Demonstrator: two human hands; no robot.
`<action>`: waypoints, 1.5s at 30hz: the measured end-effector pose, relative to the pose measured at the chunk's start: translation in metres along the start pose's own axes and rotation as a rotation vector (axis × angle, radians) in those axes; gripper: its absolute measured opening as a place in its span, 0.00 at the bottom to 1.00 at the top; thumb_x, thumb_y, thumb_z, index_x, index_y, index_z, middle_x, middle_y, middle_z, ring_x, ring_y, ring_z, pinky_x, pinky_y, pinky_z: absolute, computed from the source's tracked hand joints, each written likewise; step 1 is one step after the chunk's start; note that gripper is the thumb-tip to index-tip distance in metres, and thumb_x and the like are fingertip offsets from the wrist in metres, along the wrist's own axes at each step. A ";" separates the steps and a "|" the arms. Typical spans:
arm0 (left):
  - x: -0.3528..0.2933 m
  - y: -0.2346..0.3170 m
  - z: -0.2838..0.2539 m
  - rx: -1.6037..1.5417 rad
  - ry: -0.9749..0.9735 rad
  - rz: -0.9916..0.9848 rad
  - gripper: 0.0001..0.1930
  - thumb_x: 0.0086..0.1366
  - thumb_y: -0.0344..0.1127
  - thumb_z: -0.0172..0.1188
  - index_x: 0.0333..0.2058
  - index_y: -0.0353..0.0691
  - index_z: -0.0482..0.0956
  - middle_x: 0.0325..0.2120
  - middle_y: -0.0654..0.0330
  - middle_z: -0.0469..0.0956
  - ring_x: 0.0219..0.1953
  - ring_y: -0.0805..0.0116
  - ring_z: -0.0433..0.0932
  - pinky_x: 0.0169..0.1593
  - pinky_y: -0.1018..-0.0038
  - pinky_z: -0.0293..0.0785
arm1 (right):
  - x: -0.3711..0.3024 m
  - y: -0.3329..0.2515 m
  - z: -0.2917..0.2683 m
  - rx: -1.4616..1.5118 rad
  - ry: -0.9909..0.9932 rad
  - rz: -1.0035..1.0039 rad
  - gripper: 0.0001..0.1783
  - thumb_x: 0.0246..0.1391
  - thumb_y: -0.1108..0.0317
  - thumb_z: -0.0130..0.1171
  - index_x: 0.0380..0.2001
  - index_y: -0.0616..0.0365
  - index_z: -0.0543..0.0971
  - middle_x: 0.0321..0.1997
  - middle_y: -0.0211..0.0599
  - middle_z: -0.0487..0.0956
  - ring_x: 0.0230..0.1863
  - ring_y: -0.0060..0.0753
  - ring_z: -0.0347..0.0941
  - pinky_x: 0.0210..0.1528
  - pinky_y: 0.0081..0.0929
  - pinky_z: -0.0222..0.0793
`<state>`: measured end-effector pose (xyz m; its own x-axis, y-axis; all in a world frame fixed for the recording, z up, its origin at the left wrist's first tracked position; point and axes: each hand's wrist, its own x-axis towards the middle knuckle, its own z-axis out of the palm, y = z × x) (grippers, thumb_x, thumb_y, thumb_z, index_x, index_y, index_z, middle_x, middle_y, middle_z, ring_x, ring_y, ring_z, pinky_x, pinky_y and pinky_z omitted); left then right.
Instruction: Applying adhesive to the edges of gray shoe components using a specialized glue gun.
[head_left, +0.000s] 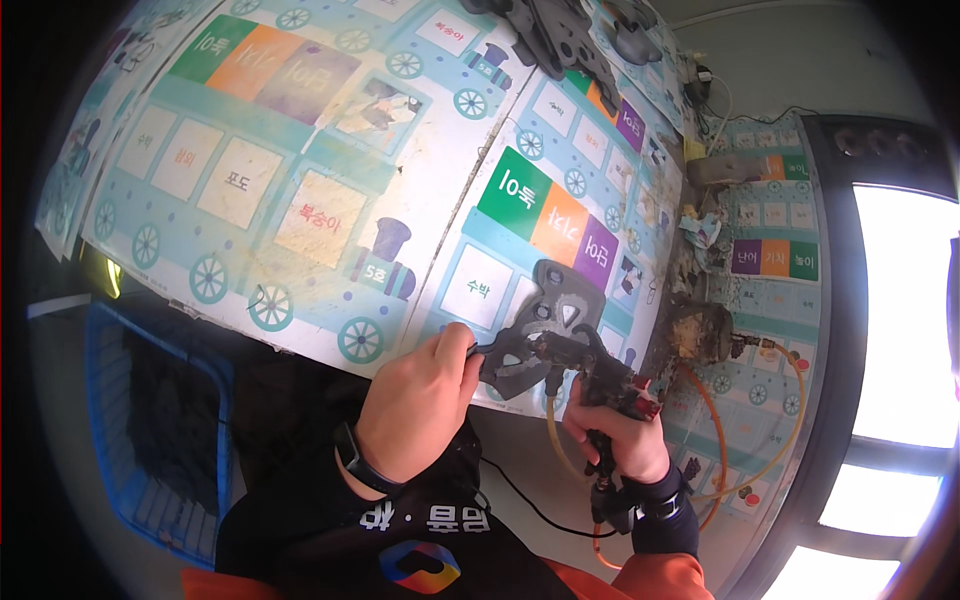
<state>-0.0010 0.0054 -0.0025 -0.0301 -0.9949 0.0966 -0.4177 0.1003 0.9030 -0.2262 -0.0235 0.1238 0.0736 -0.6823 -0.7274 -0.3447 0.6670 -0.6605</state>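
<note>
My left hand [418,405], with a dark wristband, is closed at the left end of a dark grey cut-out part [577,297]. This flat part has rounded openings and pale patches, and sits over the front edge of the patterned table sheet [330,290]. In my right hand [625,435] is a grimy dark spray gun [605,380] with red bits at its rear; my fingers wrap its handle. Its front end is close against the grey part, and I cannot tell whether they touch. A yellowish hose [553,420] hangs below the gun.
More dark grey parts [560,40] lie at the table's far side. A crusted round pot [700,330] stands at the right edge, with yellow and orange hoses [800,400] looping from it. A blue plastic crate [150,430] is on the lower left. Bright windows [905,310] are at right.
</note>
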 end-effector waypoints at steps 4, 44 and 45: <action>0.000 0.000 -0.001 0.000 -0.006 -0.001 0.11 0.68 0.29 0.67 0.41 0.36 0.72 0.29 0.48 0.82 0.30 0.44 0.82 0.33 0.55 0.76 | -0.001 0.002 0.001 -0.019 -0.023 0.002 0.06 0.62 0.77 0.58 0.42 0.60 0.77 0.24 0.32 0.77 0.18 0.24 0.70 0.23 0.22 0.62; -0.002 -0.001 0.000 0.009 0.005 -0.006 0.10 0.68 0.28 0.67 0.42 0.36 0.74 0.31 0.48 0.83 0.32 0.45 0.84 0.35 0.56 0.78 | -0.015 0.001 0.027 -0.025 0.008 0.005 0.04 0.56 0.75 0.58 0.34 0.64 0.76 0.21 0.34 0.74 0.16 0.24 0.67 0.21 0.22 0.60; -0.002 -0.001 0.000 0.008 0.005 -0.002 0.10 0.68 0.28 0.67 0.42 0.36 0.74 0.31 0.48 0.83 0.32 0.45 0.84 0.35 0.56 0.78 | -0.016 0.001 0.028 -0.026 0.010 0.009 0.04 0.56 0.75 0.58 0.34 0.64 0.76 0.21 0.34 0.74 0.16 0.24 0.67 0.21 0.22 0.60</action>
<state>-0.0006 0.0077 -0.0036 -0.0243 -0.9950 0.0971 -0.4247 0.0982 0.9000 -0.2018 -0.0035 0.1292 0.0609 -0.6792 -0.7314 -0.3697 0.6653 -0.6486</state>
